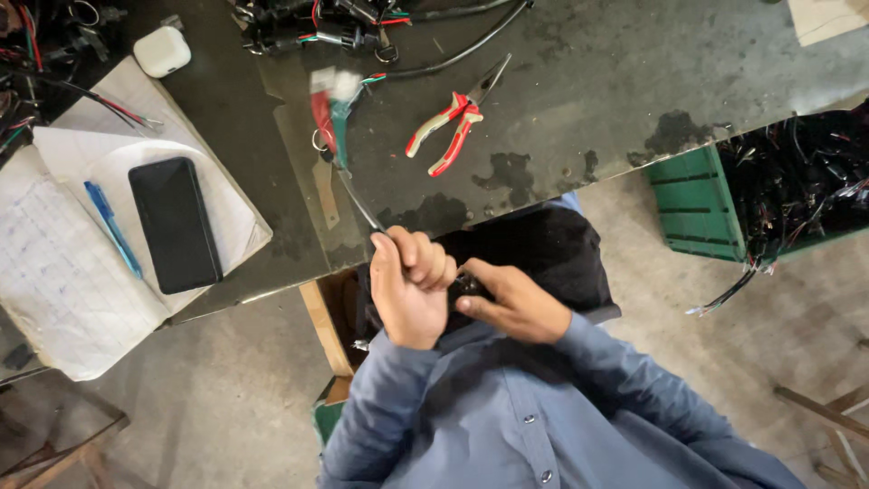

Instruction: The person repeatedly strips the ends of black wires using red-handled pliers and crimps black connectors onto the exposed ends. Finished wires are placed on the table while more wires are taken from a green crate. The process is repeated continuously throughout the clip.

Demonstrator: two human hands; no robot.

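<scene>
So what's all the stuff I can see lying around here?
pliers: one, red and white handles, on the dark table
phone: one, black, on the notebook
pen: one, blue, beside the phone
small case: one, white, table's far left
wire bundles: several, mostly black, table's far edge
crate: one, green, full of wiring, right of the table
wire: one, thin, runs from the fist to blurred red and green pieces
left hand: fisted round the wire
right hand: pinching a small dark part
</scene>
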